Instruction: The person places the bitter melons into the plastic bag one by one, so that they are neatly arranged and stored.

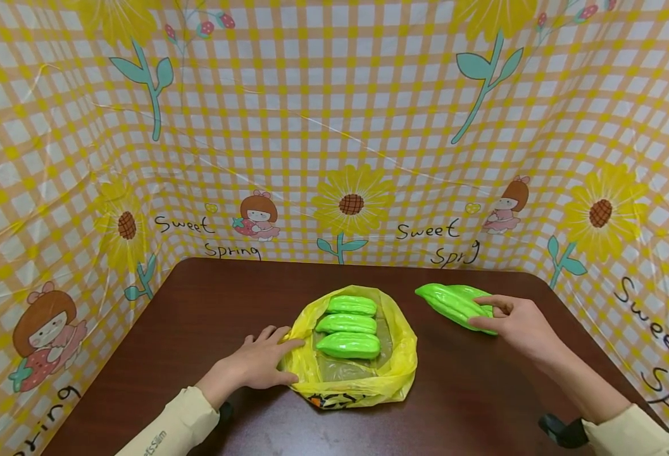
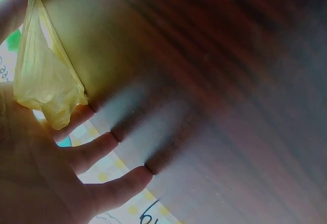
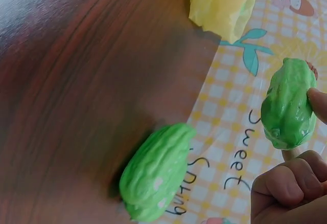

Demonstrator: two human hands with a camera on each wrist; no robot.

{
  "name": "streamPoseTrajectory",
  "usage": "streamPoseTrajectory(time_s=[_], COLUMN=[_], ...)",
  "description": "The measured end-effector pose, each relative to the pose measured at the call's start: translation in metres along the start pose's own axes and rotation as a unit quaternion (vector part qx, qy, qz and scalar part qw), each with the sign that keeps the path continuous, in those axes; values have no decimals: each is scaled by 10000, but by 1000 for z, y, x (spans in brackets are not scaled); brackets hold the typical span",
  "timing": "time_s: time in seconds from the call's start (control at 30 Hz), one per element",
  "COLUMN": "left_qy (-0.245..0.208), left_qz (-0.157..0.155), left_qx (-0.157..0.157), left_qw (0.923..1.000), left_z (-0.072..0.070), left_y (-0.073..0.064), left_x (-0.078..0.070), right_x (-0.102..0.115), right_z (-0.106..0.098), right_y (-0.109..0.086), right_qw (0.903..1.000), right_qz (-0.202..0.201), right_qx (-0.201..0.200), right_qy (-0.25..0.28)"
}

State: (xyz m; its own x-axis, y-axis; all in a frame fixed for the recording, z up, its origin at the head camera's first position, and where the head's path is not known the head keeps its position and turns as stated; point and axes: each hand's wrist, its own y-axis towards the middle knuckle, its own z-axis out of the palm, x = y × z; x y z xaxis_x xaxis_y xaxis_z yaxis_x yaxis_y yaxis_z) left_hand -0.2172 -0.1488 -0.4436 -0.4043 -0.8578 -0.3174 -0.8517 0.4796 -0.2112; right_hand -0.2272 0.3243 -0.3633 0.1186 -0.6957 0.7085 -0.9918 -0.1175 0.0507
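Note:
A yellow plastic bag (image 1: 405,354) lies with its mouth spread wide, three green bitter melons (image 1: 348,346) side by side in it. At its left rim is my left hand (image 1: 260,361), fingers spread and straight, index finger and thumb touching the plastic. To the right of the bag, my right hand (image 1: 519,326) pinches a green bitter melon (image 1: 447,303) between thumb and index finger. The right wrist view has it raised, its end toward the camera, with the other fingers curled below. Another bitter melon (image 3: 156,173) lies on the table close by, partly covered in the head view.
A dark brown wooden table (image 1: 214,291) with rounded far corners carries everything. Yellow checked cloth (image 1: 288,126) with flowers and lettering stands as walls at the back and on both sides, close to the table's edges.

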Motion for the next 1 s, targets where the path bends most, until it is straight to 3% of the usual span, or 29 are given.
streamPoseTrajectory(time_s=[0.57, 1.0], left_qy=[-2, -14], left_qz=[12, 5], left_qx=[17, -13], left_qw=[10000, 10000], left_z=[0, 0], left_y=[1, 1], left_x=[0, 0], right_x=[21, 35], right_z=[21, 38], right_y=[12, 17], right_qw=[9989, 9958], right_qz=[-323, -327], right_qx=[325, 736], right_qy=[105, 439])
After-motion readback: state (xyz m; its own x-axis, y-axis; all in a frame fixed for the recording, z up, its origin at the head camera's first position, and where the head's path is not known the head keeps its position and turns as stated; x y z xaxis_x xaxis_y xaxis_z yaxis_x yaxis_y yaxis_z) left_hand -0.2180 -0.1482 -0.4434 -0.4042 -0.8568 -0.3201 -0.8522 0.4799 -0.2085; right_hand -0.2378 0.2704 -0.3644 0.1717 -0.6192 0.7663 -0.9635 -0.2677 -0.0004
